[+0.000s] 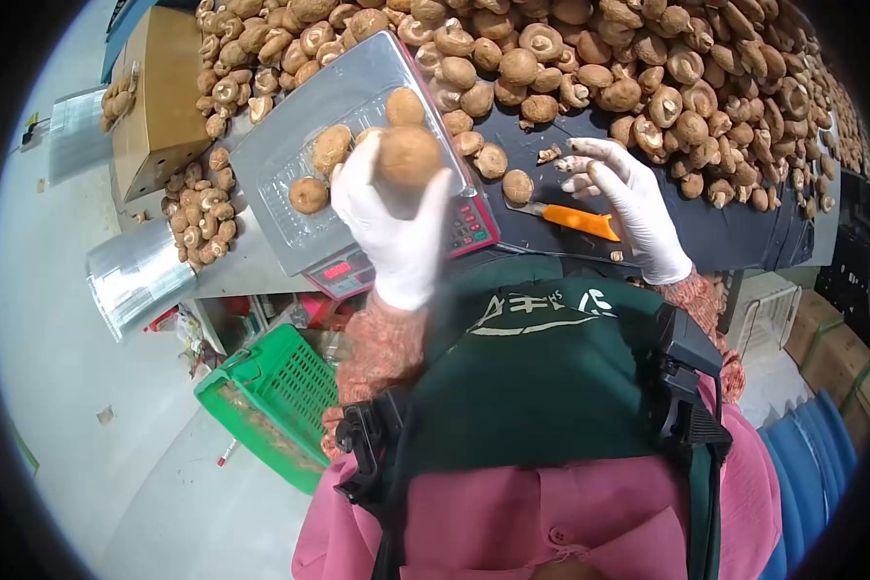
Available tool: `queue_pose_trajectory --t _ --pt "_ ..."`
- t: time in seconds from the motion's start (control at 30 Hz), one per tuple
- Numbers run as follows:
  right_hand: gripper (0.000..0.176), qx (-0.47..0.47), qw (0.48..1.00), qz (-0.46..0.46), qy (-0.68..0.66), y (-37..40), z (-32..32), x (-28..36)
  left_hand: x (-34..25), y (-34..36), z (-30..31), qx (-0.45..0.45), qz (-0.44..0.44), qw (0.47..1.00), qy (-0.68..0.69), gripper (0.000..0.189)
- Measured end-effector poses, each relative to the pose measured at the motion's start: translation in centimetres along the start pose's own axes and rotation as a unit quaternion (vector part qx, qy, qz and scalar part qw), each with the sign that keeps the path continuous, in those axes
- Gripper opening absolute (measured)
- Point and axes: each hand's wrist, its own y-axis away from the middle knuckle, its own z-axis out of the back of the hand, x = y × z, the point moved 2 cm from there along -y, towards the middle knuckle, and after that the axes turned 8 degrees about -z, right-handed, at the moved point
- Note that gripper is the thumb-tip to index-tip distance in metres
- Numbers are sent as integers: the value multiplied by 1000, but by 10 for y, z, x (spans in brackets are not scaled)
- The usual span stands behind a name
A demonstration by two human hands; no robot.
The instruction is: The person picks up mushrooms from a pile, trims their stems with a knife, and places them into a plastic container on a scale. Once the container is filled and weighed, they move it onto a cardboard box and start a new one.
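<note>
Dark bench (744, 232) lies heaped with brown mushrooms (648, 87). At its near edge the left hand (396, 227), gloved white, has its grip closed round one mushroom (408, 157), held just above the clear tray (290, 145) on the scale (358, 275), where a few caps (331, 147) lie. The right hand (631, 198) hovers with fingers spread, holding nothing, near an orange-handled knife (575, 220). Filling the tray by weight seems the step in hand; placing this one calls for gentle lowering into a free spot.

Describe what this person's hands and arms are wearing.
The left hand and right hand are both gloved in plain white, snug to the wrist. The left sleeve and right sleeve are a mottled orange-pink knit, with no markings visible.
</note>
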Motion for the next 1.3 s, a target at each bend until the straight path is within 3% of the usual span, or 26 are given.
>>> queue_pose_trajectory --t 0.17,0.23,0.27,0.3,0.47,0.5,0.67,0.7,0.77,0.87,0.9,0.97,1.0,1.03,1.07,1.1,1.13,1.23,1.27,1.3 --pt "39 -46 999 -4 19 7 13 -13 31 -33 2 -32 75 997 10 70" --pt "37 -55 998 7 39 7 18 -20 41 -46 -2 75 -6 984 -160 68" --pt "36 -64 997 -2 44 8 20 -23 58 -35 -13 84 -62 968 -229 68" --pt "36 -66 996 -2 52 8 20 -24 54 -39 -14 94 -29 972 -215 66" --pt "35 -107 991 31 80 8 33 -34 45 -32 -5 33 -55 980 -186 71" --pt "35 -120 988 41 91 9 37 -33 43 -35 8 70 9 983 -171 70" --pt "32 -186 975 52 108 15 58 -34 89 -11 68 -7 89 991 -102 60" --pt "31 -189 974 56 114 14 64 -38 96 -6 76 19 112 990 -79 61" --pt "31 -197 970 61 132 14 62 -38 105 -2 84 154 69 975 -145 61" --pt "30 -193 966 69 157 16 52 -31 103 0 80 132 27 962 -236 57" --pt "29 -201 962 68 170 23 49 -26 91 -6 81 72 18 974 -214 50" --pt "30 -137 983 36 120 37 26 -11 54 -15 78 -22 42 994 -100 54" --pt "35 -51 993 18 100 44 17 -6 29 -19 66 40 11 999 -24 56" --pt "49 54 995 -55 -55 49 9 -15 1 -22 54 100 -20 994 48 59" --pt "65 147 963 -67 -216 49 -1 -26 -29 -29 43 237 -151 959 38 70" --pt "74 155 940 -74 -296 55 -13 -24 -49 -27 27 303 -184 933 59 80" --pt "65 136 899 -126 -397 65 -22 -12 -57 -23 13 314 -175 928 100 82" --pt "60 58 960 -69 -265 69 13 -28 -51 -13 1 317 -73 930 174 80" --pt "39 29 979 -79 -186 84 30 -21 -45 -8 4 303 -28 941 152 74" --pt "29 10 992 -108 -68 95 53 -24 -42 -5 7 306 80 930 189 66"
